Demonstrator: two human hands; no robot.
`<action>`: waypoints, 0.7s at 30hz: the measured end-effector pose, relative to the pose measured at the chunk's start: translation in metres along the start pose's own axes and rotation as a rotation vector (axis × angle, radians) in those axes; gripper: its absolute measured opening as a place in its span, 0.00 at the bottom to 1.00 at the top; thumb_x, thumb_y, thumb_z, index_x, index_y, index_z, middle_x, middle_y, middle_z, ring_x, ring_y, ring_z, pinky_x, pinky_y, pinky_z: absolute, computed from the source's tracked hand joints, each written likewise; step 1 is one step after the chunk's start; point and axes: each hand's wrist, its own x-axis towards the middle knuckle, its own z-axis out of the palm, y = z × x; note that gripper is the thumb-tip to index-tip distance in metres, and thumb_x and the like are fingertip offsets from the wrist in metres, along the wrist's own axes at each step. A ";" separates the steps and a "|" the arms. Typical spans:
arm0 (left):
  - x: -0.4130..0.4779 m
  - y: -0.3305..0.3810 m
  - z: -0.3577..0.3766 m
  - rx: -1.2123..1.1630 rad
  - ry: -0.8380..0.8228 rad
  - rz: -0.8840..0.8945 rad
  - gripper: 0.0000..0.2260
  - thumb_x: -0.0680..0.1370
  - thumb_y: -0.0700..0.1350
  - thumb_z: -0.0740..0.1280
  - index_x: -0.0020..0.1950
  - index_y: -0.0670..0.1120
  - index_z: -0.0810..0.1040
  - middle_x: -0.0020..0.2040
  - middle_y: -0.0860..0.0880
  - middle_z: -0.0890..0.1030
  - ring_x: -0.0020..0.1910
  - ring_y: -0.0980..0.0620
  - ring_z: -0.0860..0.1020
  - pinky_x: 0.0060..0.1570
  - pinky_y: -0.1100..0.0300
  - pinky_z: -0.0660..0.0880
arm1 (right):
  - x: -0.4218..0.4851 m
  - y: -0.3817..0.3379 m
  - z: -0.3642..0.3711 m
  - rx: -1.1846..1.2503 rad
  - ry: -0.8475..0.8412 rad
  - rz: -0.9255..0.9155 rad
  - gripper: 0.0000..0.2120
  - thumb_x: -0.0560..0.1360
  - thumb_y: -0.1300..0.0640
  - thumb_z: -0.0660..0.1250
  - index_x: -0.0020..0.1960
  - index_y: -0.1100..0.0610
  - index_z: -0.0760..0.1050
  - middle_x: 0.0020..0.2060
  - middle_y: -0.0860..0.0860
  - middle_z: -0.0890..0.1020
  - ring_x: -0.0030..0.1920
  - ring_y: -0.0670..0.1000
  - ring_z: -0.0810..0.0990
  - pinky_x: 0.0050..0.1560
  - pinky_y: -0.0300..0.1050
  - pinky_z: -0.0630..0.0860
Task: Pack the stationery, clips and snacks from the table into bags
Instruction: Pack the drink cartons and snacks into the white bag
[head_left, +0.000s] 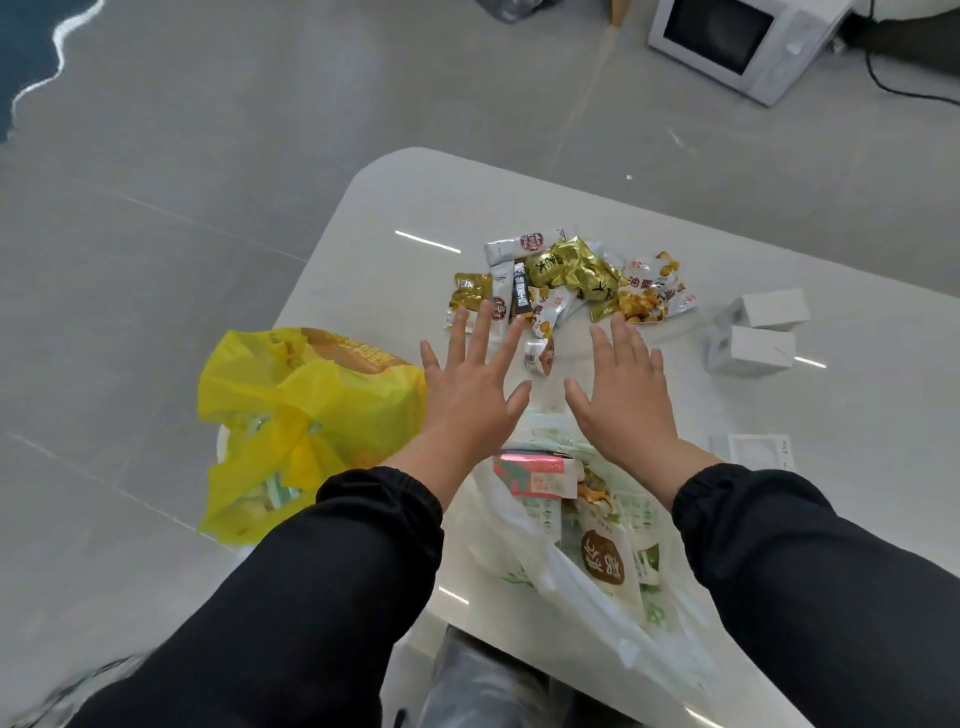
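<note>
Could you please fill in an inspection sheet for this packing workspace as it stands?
Surface: glossy white table, rounded corner.
Job's things: snack packets piled mid-table; two white boxes to their right; yellow bag at the left edge, filled; white bag nearest, open, holding a pink carton and packets.
Clutter: flat white packet at the right.
Grips: left hand and right hand open, fingers spread, holding nothing.
Cables: black cable on the floor beside the microwave.
Surroundings: microwave on grey tiles.
</note>
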 end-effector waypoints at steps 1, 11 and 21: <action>0.007 -0.007 -0.001 -0.015 -0.010 -0.009 0.30 0.80 0.60 0.50 0.75 0.60 0.35 0.77 0.51 0.35 0.75 0.47 0.33 0.70 0.35 0.41 | 0.008 -0.006 0.000 0.000 -0.005 0.000 0.32 0.80 0.44 0.52 0.77 0.57 0.48 0.77 0.55 0.46 0.77 0.54 0.44 0.75 0.56 0.45; 0.088 -0.070 0.031 -0.176 -0.165 -0.130 0.30 0.80 0.59 0.52 0.77 0.57 0.39 0.78 0.51 0.37 0.76 0.48 0.36 0.71 0.36 0.45 | 0.106 -0.036 0.027 -0.073 -0.093 -0.042 0.34 0.79 0.42 0.53 0.78 0.58 0.47 0.77 0.56 0.48 0.77 0.55 0.46 0.75 0.55 0.47; 0.167 -0.103 0.082 -0.463 -0.171 -0.412 0.31 0.78 0.51 0.63 0.77 0.47 0.52 0.71 0.46 0.64 0.69 0.46 0.63 0.65 0.51 0.65 | 0.195 -0.050 0.070 -0.094 -0.031 0.106 0.20 0.76 0.41 0.60 0.55 0.58 0.70 0.50 0.53 0.76 0.51 0.54 0.73 0.47 0.46 0.70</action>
